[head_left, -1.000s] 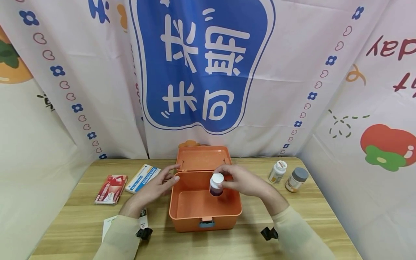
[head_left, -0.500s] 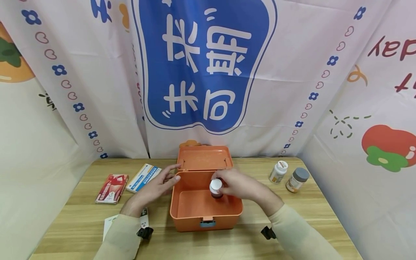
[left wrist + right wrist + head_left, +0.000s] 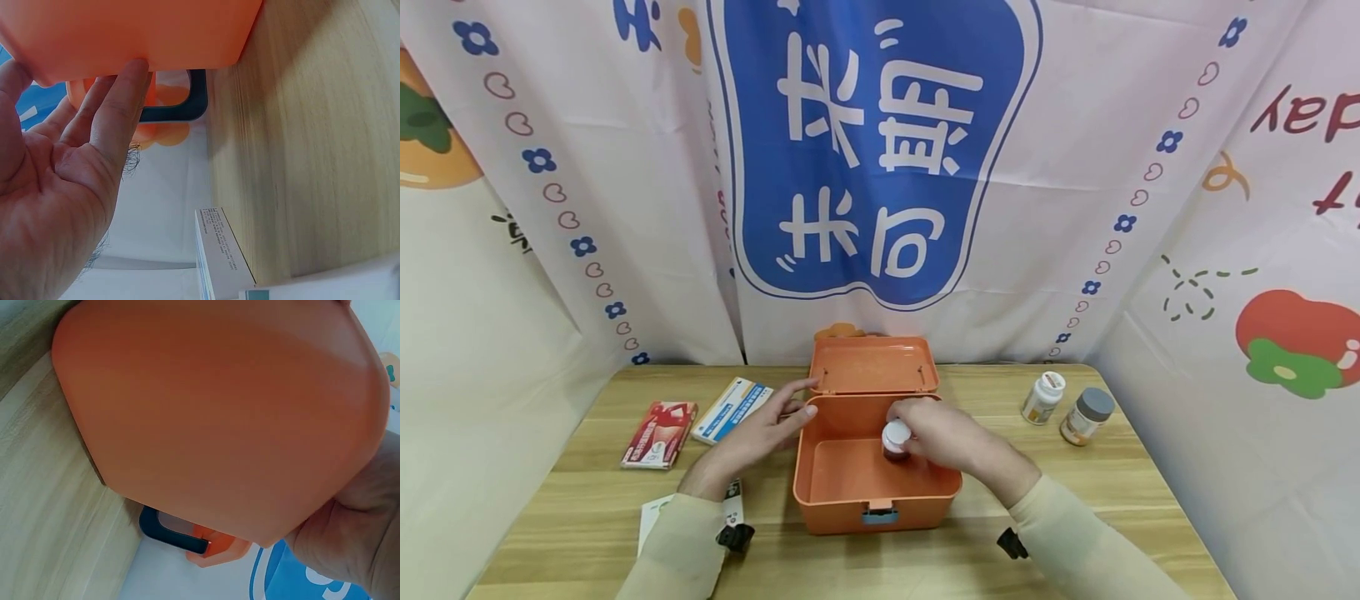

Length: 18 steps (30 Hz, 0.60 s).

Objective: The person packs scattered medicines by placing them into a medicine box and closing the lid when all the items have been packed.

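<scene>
An orange plastic box (image 3: 831, 518) stands with its lid (image 3: 874, 365) folded back. Inside it, toward the right, my right hand (image 3: 946, 432) grips a small pill bottle (image 3: 896, 437) by its side, white cap up. Whether the bottle touches the floor of the box I cannot tell. My left hand (image 3: 760, 432) rests at the box's left rim near the hinge, fingers extended, the thumb over the edge. In the left wrist view the fingertips touch the outer wall (image 3: 137, 31). The right wrist view shows mostly the box's side (image 3: 219, 412), which hides the fingers and bottle.
Two bottles, one white-capped (image 3: 1043, 398) and one grey-capped (image 3: 1087, 416), stand to the right. Left lie a red box (image 3: 658, 435) and a blue-white box (image 3: 730, 410). Another white packet (image 3: 652, 518) is partly under the left forearm. A printed curtain (image 3: 880, 167) hangs behind the table.
My right hand has lowered the bottle deeper into the orange box and slightly left. The left hand has stayed at the rim.
</scene>
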Available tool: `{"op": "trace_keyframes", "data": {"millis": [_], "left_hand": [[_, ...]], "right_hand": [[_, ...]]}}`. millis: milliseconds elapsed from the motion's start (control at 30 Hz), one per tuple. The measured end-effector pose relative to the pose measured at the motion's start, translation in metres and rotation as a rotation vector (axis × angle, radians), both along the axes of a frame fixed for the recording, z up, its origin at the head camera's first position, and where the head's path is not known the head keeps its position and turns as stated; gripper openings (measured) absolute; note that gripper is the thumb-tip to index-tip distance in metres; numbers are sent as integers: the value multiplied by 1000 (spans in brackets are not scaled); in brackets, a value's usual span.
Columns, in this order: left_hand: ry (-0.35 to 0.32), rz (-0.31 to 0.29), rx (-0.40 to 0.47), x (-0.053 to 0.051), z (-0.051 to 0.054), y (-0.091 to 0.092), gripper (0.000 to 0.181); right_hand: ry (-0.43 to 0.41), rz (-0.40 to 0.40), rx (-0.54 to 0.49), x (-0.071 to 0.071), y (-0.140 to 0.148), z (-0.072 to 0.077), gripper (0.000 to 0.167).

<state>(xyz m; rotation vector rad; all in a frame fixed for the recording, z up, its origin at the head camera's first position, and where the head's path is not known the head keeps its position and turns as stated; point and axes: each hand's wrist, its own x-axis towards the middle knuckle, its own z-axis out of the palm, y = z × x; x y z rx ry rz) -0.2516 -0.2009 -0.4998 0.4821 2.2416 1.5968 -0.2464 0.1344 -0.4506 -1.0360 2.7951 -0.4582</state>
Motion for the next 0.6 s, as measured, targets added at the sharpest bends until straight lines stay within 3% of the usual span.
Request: {"op": "trace_keyframes", "data": {"millis": [267,600], "left_hand": [[-4,2,-6,0,0,0,68],[-3,10,-16,0,-2,-1,66]], "right_hand": [[68,-11,-9,2,-1,-2,22],[43,-68,-149,0,7,21,32]]}}
